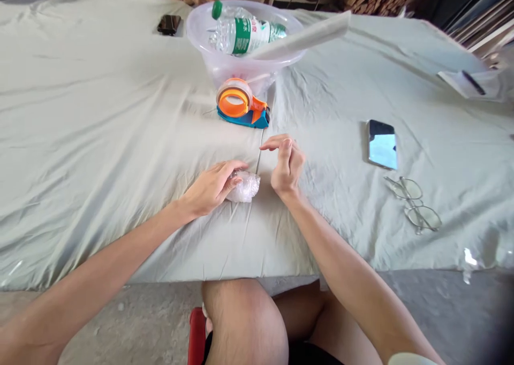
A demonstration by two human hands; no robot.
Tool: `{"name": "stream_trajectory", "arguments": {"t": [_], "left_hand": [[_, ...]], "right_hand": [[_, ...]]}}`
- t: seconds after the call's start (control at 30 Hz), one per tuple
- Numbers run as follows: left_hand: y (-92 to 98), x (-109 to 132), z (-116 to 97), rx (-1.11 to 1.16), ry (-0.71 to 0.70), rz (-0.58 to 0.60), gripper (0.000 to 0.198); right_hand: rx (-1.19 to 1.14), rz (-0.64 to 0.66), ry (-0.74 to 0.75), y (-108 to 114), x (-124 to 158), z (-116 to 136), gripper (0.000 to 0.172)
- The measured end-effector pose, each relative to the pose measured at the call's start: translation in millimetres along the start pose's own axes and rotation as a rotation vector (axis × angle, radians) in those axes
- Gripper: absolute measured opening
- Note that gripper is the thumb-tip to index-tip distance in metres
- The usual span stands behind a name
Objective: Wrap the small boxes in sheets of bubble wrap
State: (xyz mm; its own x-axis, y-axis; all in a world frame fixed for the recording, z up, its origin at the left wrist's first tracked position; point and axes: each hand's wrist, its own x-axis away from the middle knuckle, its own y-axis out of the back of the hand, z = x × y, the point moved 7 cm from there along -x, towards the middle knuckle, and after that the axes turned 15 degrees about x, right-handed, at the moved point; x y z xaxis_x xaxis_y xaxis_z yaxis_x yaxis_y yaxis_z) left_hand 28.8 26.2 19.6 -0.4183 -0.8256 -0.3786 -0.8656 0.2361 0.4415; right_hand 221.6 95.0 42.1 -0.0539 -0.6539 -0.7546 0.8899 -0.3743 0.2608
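My left hand (212,187) rests on the cloth-covered table (100,156), its fingers curled round a small bundle wrapped in bubble wrap (244,187). My right hand (286,164) hovers just right of the bundle with fingers bent and fingertips pinched on a thin strip of clear tape (259,156) that runs from the bundle up toward the tape dispenser (241,104). The dispenser is orange and blue and stands just beyond both hands.
A clear plastic tub (209,38) behind the dispenser holds a water bottle (244,33) and a white roll (305,37). A phone (382,143) and glasses (413,203) lie at right, another phone (169,24) at the back. The table edge runs near my knees.
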Motion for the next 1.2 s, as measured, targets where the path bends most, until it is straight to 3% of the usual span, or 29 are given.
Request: {"name": "stream_trajectory", "arguments": {"t": [0.13, 0.37, 0.57, 0.73, 0.87, 1.0, 1.1, 1.2], "left_hand": [[2.2, 1.2, -10.7, -0.082, -0.099, -0.040, 0.057], [6.6, 4.9, -36.2, -0.281, -0.340, -0.112, 0.058], [-7.8, 1.7, -23.8, -0.361, -0.226, 0.011, 0.074], [-3.6, 5.0, -30.5, -0.373, -0.388, -0.123, 0.084], [0.5, 6.6, -36.3, -0.421, -0.480, -0.191, 0.083], [-1.5, 4.3, -32.4, -0.385, -0.447, -0.152, 0.078], [-2.6, 3.5, -27.8, -0.422, -0.419, -0.163, 0.076], [-2.9, 3.1, -23.2, -0.474, -0.383, -0.178, 0.078]], "right_hand": [[0.024, 0.007, 0.072, 2.8, 6.6, 0.5, 0.065], [-0.001, 0.088, 0.169, 3.9, 7.7, 11.2, 0.062], [-0.014, 0.089, 0.109, 5.0, 6.9, 8.2, 0.067], [-0.007, 0.063, 0.113, 6.4, 5.6, 7.0, 0.066], [0.012, 0.044, 0.248, 10.8, 6.3, 19.9, 0.055], [0.004, 0.207, 0.402, 1.2, 10.7, 36.0, 0.033], [0.043, 0.355, 0.433, -11.7, 15.9, 37.7, 0.033], [0.039, 0.382, 0.395, -17.2, 18.0, 32.8, 0.035]]}}
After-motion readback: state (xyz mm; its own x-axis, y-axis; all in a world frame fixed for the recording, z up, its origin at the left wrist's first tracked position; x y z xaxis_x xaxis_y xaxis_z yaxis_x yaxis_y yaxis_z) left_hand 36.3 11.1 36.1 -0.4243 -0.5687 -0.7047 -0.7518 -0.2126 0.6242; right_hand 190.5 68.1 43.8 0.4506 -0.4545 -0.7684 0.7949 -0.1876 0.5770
